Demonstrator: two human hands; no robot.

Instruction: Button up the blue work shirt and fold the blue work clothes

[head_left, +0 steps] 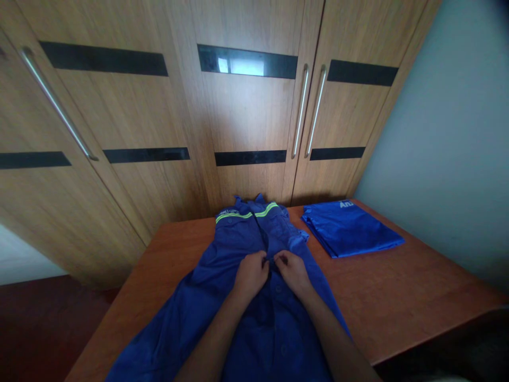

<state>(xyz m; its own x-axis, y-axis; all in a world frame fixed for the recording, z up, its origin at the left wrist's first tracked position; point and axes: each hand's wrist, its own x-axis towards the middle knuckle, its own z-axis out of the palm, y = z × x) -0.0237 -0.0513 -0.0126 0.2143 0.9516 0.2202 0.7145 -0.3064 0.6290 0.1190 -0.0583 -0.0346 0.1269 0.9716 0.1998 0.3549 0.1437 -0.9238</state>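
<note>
A blue work coat (222,276) with yellow-green reflective stripes across its chest lies face up on the table, collar toward the wardrobe. Both hands are at its front opening, about midway down the visible length. My left hand (251,271) pinches the left edge of the front placket. Close beside it, my right hand (293,269) has its fingers closed on the facing edge. The fingertips nearly meet, and whatever small part of the placket lies between them is hidden. Below the right hand, buttons (278,289) show along the front.
A folded blue garment (353,231) with white lettering lies at the table's right rear. The brown wooden table (382,297) stands against a wardrobe (246,116) with long metal handles (300,111). A pale wall (445,159) rises on the right.
</note>
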